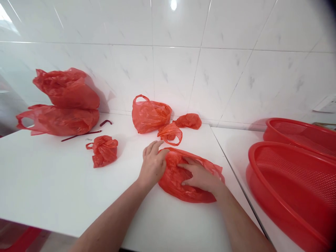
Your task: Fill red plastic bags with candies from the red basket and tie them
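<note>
A red plastic bag [181, 190] lies on its side on the white table in front of me. My right hand [195, 175] rests on the bag with its fingers spread, reaching over the crumpled plastic. At the bag's left edge is my left hand [153, 164], its fingers apart and slightly bent, the fingertips close to the plastic. Just behind the bag sits a small red bag [170, 132] with a loop handle. What the bags contain is hidden by the plastic.
Two stuffed red bags [65, 120] are stacked at the back left, near dark red strips [81, 135]. A small tied bag [105, 152] lies left of my hands. Against the tiled wall stand a handled bag [151, 115] and a flatter one [189, 121]. Red baskets [253, 164] occupy the right.
</note>
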### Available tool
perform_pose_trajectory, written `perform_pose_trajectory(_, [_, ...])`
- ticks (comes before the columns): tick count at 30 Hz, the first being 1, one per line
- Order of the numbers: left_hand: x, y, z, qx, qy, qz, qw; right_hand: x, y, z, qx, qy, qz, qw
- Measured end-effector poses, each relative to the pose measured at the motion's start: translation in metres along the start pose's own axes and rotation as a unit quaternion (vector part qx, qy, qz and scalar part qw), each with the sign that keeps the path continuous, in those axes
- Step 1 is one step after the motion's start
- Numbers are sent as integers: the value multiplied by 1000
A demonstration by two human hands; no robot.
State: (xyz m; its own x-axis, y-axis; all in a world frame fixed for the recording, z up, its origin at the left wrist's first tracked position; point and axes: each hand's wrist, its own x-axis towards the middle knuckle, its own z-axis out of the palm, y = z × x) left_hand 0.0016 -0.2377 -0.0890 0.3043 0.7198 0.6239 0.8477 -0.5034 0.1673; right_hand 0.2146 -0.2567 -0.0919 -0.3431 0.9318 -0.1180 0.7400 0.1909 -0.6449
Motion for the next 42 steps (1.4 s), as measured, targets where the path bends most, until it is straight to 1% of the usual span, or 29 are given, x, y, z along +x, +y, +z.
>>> perform_pose_trajectory(1, [0, 4, -1, -30, 0, 37, 999, 0, 0, 0, 7, 1, -1, 1000])
perform_pose_trajectory(2, [-1, 8, -1, -60, -16, 73, 995, 0, 0, 1, 12, 1, -3, 1000])
perform_pose_trajectory(4, [-3, 13, 2, -97, -77, 114, 986, -1, -2, 0, 20, 0, -11, 1000])
perform_pose_trajectory(5, [-4, 13, 5, -101, -111, 113, 982, -1, -3, 0, 24, 1, -15, 1000])
perform_pose_trajectory(8, [-9, 10, 13, -94, -193, 63, 975, -1, -7, -1, 52, 9, -14, 998])
perform_pose_trajectory(11, [-10, 5, 15, -104, -229, 35, 967, -1, -8, -2, 90, 37, 14, 995])
perform_pose_trajectory(13, [-9, 4, 13, -113, -227, 32, 967, -1, -9, -3, 109, 77, 35, 990])
perform_pose_trajectory(15, [-7, 5, 9, -123, -208, 29, 970, 0, -9, -5, 134, 125, 32, 983])
perform_pose_trajectory(17, [-5, 8, 6, -136, -174, 26, 975, 1, -8, -7, 165, 172, 8, 971])
perform_pose_trajectory(19, [-4, 9, 3, -147, -127, 18, 981, 4, -5, -8, 219, 203, -12, 954])
perform_pose_trajectory(21, [-4, 10, 1, -158, -80, 16, 984, 8, 2, -8, 316, 209, -25, 925])
perform_pose_trajectory(24, [-5, 11, -2, -164, -21, 35, 986, 15, 14, -6, 472, 196, -25, 859])
perform_pose_trajectory(26, [-5, 12, -3, -149, 10, 33, 988, 18, 20, -5, 529, 196, -9, 826])
perform_pose_trajectory(28, [-5, 12, -2, -125, 31, 8, 992, 19, 23, -5, 560, 194, 6, 805])
perform_pose_trajectory(30, [-5, 10, 1, -123, 31, -25, 992, 19, 24, -7, 586, 183, 18, 789])
perform_pose_trajectory(32, [-5, 4, 8, -169, 5, -71, 983, 18, 24, -8, 607, 171, 27, 775])
perform_pose_trajectory(33, [-5, 1, 12, -207, -15, -99, 973, 18, 24, -9, 614, 168, 29, 770])
perform_pose_trajectory(35, [-6, -6, 19, -288, -56, -152, 944, 18, 24, -9, 620, 167, 35, 766])
perform_pose_trajectory(37, [-6, -11, 23, -348, -77, -195, 914, 18, 24, -9, 620, 167, 50, 765])
perform_pose_trajectory(40, [-5, -13, 25, -392, -71, -243, 885, 20, 24, -7, 623, 175, 82, 758])
perform_pose_trajectory(42, [-5, -11, 24, -395, -65, -259, 879, 22, 25, -5, 624, 181, 92, 755])
